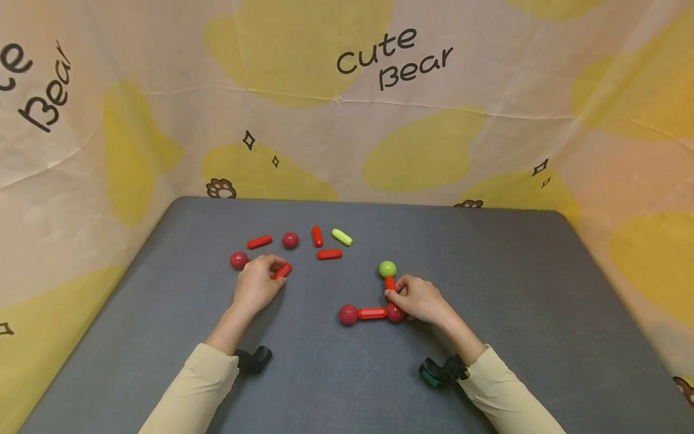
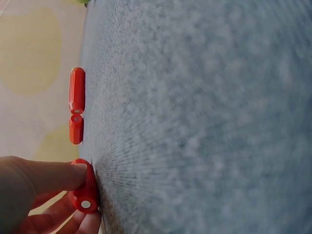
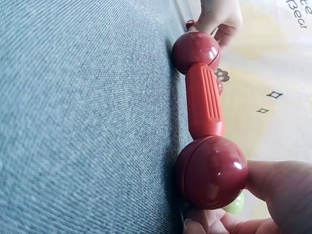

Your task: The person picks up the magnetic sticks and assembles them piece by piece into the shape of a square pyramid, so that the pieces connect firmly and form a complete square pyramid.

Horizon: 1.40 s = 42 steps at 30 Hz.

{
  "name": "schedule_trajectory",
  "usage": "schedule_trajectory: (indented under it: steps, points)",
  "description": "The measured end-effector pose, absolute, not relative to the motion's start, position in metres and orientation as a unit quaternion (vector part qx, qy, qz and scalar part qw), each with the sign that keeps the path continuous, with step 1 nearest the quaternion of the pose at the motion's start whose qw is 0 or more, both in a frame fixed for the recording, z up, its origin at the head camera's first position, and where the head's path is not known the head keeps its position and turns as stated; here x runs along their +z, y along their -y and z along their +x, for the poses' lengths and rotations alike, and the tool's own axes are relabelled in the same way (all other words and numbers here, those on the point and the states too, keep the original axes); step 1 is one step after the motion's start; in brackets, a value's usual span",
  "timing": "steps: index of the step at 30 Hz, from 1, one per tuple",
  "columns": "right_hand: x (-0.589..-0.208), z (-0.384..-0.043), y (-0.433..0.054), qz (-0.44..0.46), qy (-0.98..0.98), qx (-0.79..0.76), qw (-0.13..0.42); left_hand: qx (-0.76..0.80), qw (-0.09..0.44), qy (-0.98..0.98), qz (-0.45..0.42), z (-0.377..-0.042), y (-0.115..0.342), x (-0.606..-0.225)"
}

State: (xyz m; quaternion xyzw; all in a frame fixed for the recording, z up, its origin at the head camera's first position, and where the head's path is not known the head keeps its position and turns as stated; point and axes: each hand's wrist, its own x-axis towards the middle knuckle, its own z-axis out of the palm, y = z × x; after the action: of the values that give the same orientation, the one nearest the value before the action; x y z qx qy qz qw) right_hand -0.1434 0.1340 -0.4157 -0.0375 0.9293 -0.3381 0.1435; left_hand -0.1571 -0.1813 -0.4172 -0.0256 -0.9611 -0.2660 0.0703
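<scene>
My left hand (image 1: 258,282) pinches a red magnetic rod (image 2: 87,187) between thumb and fingers, low over the grey table. A pale metal disc shows in that rod's end in the left wrist view. On the right, my right hand (image 1: 423,298) grips the red rod (image 1: 390,283) joining a green ball (image 1: 387,269) to a dark red corner ball (image 3: 212,173). From this corner ball a second red rod (image 1: 372,313) runs left to another dark red ball (image 1: 349,314), forming an L. The right fingers partly hide the first rod and the corner.
Beyond the left hand lie a dark red ball (image 1: 238,260), a red rod (image 1: 259,242) and another dark red ball (image 1: 290,240). Further right are two red rods (image 1: 329,254) and a yellow-green rod (image 1: 341,237). A printed cloth (image 1: 303,138) hangs behind the table.
</scene>
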Motion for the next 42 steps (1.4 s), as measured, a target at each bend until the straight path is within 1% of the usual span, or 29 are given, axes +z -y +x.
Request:
schedule_trajectory:
  steps: [8,16,22,25,33,42]
  points:
    - [-0.417,-0.143,-0.134,-0.038,-0.929,-0.340,0.141,-0.276,0.046,0.956,-0.086,-0.157,0.171,-0.413]
    - [-0.416,-0.141,-0.134,-0.042,-0.928,-0.344,0.135,-0.286,0.037,0.948,-0.134,-0.162,0.149,-0.400]
    - [-0.415,-0.140,-0.133,-0.044,-0.928,-0.344,0.135,-0.297,0.007,0.944,-0.142,-0.169,0.129,-0.388]
    - [-0.415,-0.140,-0.132,-0.045,-0.929,-0.343,0.135,-0.299,0.002,0.943,-0.148,-0.173,0.119,-0.386]
    - [-0.416,-0.140,-0.132,-0.042,-0.929,-0.343,0.135,-0.299,-0.008,0.937,-0.178,-0.181,0.092,-0.388]
    - [-0.417,-0.140,-0.131,-0.033,-0.930,-0.341,0.132,-0.293,-0.040,0.935,-0.197,-0.188,0.068,-0.394]
